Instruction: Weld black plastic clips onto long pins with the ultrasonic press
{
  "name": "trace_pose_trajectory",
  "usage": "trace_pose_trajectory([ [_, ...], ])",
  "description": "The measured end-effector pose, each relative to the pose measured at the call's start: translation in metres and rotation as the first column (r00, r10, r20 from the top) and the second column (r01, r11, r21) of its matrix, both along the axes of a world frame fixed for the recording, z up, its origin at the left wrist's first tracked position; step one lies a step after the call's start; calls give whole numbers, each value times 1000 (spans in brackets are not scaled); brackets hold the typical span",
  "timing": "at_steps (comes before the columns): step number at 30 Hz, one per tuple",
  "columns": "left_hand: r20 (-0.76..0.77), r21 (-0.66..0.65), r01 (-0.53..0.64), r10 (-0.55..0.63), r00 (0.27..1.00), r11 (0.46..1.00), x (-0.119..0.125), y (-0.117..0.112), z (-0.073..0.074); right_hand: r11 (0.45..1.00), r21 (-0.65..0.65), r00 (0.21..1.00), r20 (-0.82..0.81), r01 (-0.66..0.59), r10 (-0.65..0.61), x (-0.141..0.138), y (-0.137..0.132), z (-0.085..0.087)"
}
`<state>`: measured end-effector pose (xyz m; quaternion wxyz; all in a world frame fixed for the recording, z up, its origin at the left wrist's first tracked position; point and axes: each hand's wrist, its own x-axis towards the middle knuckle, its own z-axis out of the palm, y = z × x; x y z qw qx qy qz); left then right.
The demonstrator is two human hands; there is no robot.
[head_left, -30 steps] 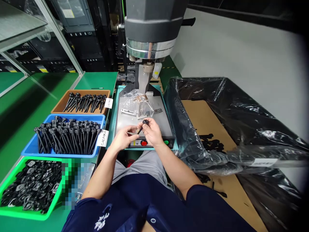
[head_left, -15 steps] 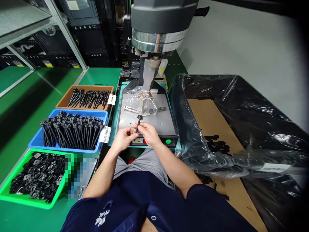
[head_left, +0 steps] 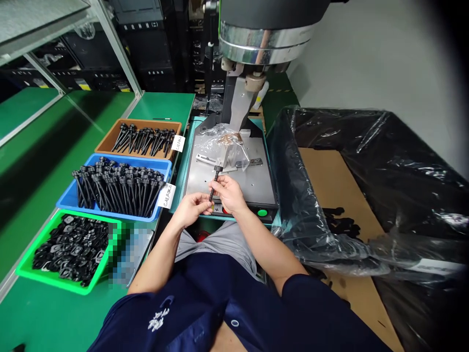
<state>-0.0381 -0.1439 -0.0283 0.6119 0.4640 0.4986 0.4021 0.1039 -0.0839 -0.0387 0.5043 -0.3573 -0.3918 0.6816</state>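
Note:
A black bolt-like part with a wide head and a long ribbed shaft is held nearly upright, head up, over the front of the machine's metal base plate. My left hand pinches the lower end of its shaft between thumb and fingertips. Higher up, my right hand has its fingers closed around the middle of the shaft. Just beyond the part's head stands a metal fixture, partly draped with clear plastic film.
On the green bench at left sit a brown tray and a blue tray of similar parts, plus a green tray of small black pieces. The machine head hangs above. At right stands a box lined with black plastic.
The camera view has turned, so the bench and machine appear farther right and slightly higher. Both hands keep hold of the bolt-like part, and more of its shaft shows between them.

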Motion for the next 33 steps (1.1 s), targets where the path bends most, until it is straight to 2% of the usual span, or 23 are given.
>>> trace_pose_trajectory([
  [5,-35,47,-70,71,997,996,2,7,-2,985,164,988,130,62,-84,-4,3,0],
  [7,-79,119,-154,164,983,981,-6,19,6,978,194,982,157,74,-106,-3,4,0],
  [9,-199,238,-268,317,927,933,-24,38,22,982,174,980,173,69,-99,0,3,-1],
  [10,-303,304,-319,409,861,898,-38,50,32,986,157,980,179,54,-82,1,1,-3],
  [11,-426,342,-314,444,788,886,-53,63,43,989,141,981,184,33,-59,3,-2,-5],
  [14,-738,362,-296,466,488,884,-105,105,70,994,97,979,203,-54,33,8,-14,-13],
  [16,-857,327,-330,425,291,886,-135,128,78,992,71,971,221,-104,86,13,-24,-17],
  [18,-916,261,-350,345,203,900,-156,144,77,990,53,966,233,-129,114,22,-34,-17],
  [21,-956,179,-327,243,166,928,-167,157,67,991,41,956,273,-124,108,40,-48,-14],
  [23,-964,161,-302,215,155,940,-165,161,63,993,35,937,334,-116,97,58,-56,-11],
  [25,-967,171,-272,214,136,947,-161,161,64,994,9,909,407,-107,94,82,-67,-8],
  [29,-972,189,-90,200,125,978,-157,142,86,989,-115,830,539,-96,144,159,-104,-11],
  [31,-958,236,7,231,167,972,-159,119,101,972,-197,784,581,-125,219,210,-133,-23],
  [33,-931,294,33,278,237,955,-164,87,115,946,-321,790,566,-55,237,261,-165,-44],
])
